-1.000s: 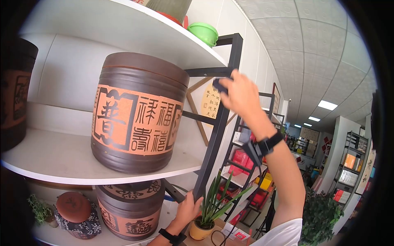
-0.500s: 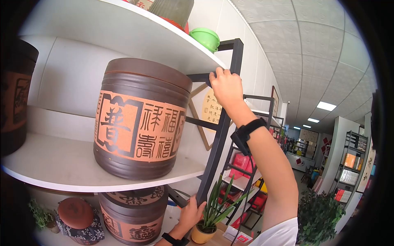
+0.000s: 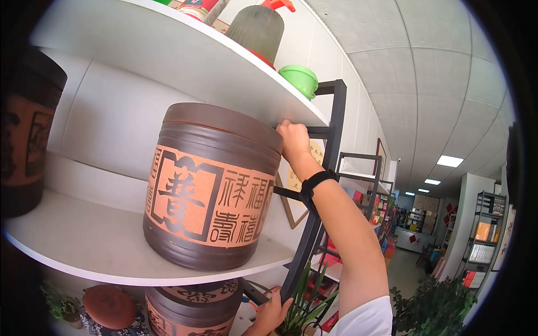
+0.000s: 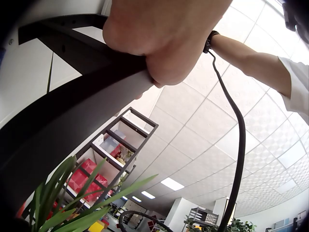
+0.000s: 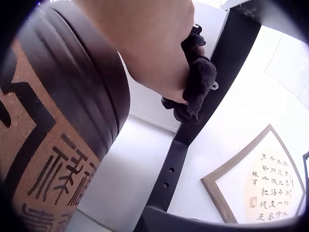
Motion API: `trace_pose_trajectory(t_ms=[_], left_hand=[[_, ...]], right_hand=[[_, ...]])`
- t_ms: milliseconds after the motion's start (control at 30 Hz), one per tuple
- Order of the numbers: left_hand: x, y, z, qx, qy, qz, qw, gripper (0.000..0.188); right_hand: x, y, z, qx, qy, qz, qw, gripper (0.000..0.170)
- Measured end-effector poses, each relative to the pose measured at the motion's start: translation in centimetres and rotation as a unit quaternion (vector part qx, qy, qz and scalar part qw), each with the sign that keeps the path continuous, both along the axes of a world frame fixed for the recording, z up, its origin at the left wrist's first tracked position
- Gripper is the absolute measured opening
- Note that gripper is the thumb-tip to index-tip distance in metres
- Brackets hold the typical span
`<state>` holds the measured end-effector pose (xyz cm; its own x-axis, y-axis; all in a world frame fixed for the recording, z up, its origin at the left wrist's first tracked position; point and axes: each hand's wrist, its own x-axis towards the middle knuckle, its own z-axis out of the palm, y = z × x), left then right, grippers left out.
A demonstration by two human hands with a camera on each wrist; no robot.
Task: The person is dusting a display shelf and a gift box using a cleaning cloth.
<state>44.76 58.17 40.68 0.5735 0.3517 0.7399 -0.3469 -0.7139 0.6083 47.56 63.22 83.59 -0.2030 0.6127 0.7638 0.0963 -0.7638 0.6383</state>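
My right hand (image 3: pixel 294 143) reaches in under the upper shelf, just right of a large dark brown lidded jar (image 3: pixel 207 190) with a tan band of black characters. In the right wrist view its fingers grip a bunched dark cloth (image 5: pixel 203 82), which lies against a black metal crossbar (image 5: pixel 236 43). Part of the cloth is hidden behind the hand. Lower down, my left hand (image 3: pixel 272 313) holds the black upright post (image 3: pixel 305 241) of the rack. The left wrist view shows that hand (image 4: pixel 164 34) curled over the post, most fingers hidden behind it.
A green bowl (image 3: pixel 300 81) and a grey ribbed container (image 3: pixel 258 31) stand on the upper shelf (image 3: pixel 185 61). A second jar (image 3: pixel 193 313) and a red-brown lidded pot (image 3: pixel 109 308) sit below. A leafy plant (image 4: pixel 72 203) grows beside the post. A framed calligraphy piece (image 5: pixel 260 179) hangs behind.
My right hand has moved from the front of the post inward along the crossbar, toward the jar's far side. The left hand keeps its hold on the post. The head view has tilted upward.
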Motion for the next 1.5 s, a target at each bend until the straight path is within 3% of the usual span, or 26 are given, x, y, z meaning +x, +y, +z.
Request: trace_pose_trajectory(t_ms=[100, 200, 267, 367, 467, 500, 633, 800, 933, 1033, 1167, 1233, 1333, 1400, 1500], left_hand=[[-0.6, -0.3, 0.3, -0.002, 0.008, 0.007, 1.000, 0.053], [0.0, -0.2, -0.2, 0.034, -0.076, 0.043, 0.996, 0.053], [-1.0, -0.3, 0.4, -0.010, -0.005, -0.002, 1.000, 0.054], [-0.2, -0.1, 0.4, -0.015, -0.037, -0.019, 0.999, 0.053], [-1.0, -0.7, 0.6, -0.040, -0.008, -0.021, 0.999, 0.052], [-1.3, -0.7, 0.7, -0.059, 0.007, -0.034, 0.998, 0.052], [-0.8, -0.9, 0.3, -0.058, 0.006, -0.017, 0.998, 0.053], [0.8, -1.0, -1.2, -0.034, -0.050, 0.043, 0.997, 0.048], [-0.5, -1.7, -0.6, -0.089, -0.018, 0.006, 0.996, 0.044], [0.1, -1.7, -0.6, -0.049, -0.107, 0.035, 0.992, 0.044], [0.2, -1.5, -1.1, -0.041, -0.111, 0.033, 0.992, 0.044], [0.1, -1.5, -1.2, -0.050, -0.108, 0.023, 0.993, 0.044], [0.0, -1.8, -0.6, -0.066, -0.113, 0.010, 0.991, 0.043], [-0.4, -1.7, -0.4, -0.106, -0.080, -0.023, 0.991, 0.040], [-0.7, -1.3, -0.7, -0.042, -0.098, 0.016, 0.994, 0.037]], right_hand=[[0.3, -1.6, 0.0, 0.021, -0.001, 0.020, 1.000, 0.012], [0.0, -5.6, -0.3, 0.036, -0.009, 0.069, 0.997, 0.011], [-0.2, -8.9, -0.6, 0.043, -0.017, 0.089, 0.995, 0.018], [-1.6, -13.9, -2.0, 0.050, 0.006, 0.196, 0.979, 0.028], [1.4, -16.5, -3.4, 0.123, 0.055, 0.336, 0.932, 0.033], [2.6, -16.8, -4.2, 0.115, 0.111, 0.371, 0.915, 0.038], [4.4, -14.2, -6.0, 0.166, 0.129, 0.418, 0.884, 0.046], [5.6, -12.9, 0.6, 0.217, 0.144, 0.458, 0.850, 0.046], [6.9, -12.2, 8.1, 0.230, 0.149, 0.454, 0.848, 0.044], [6.5, -12.6, 11.6, 0.205, 0.121, 0.437, 0.867, 0.044], [4.0, -13.8, 9.6, 0.161, 0.092, 0.368, 0.911, 0.042], [1.9, -14.7, 6.1, 0.093, 0.068, 0.294, 0.949, 0.039], [-1.1, -14.3, 0.9, 0.096, 0.074, 0.195, 0.973, 0.033], [-0.5, -14.2, 1.8, 0.095, 0.014, 0.215, 0.972, 0.028], [-0.5, -12.9, 4.9, 0.112, -0.024, 0.207, 0.972, 0.027]])
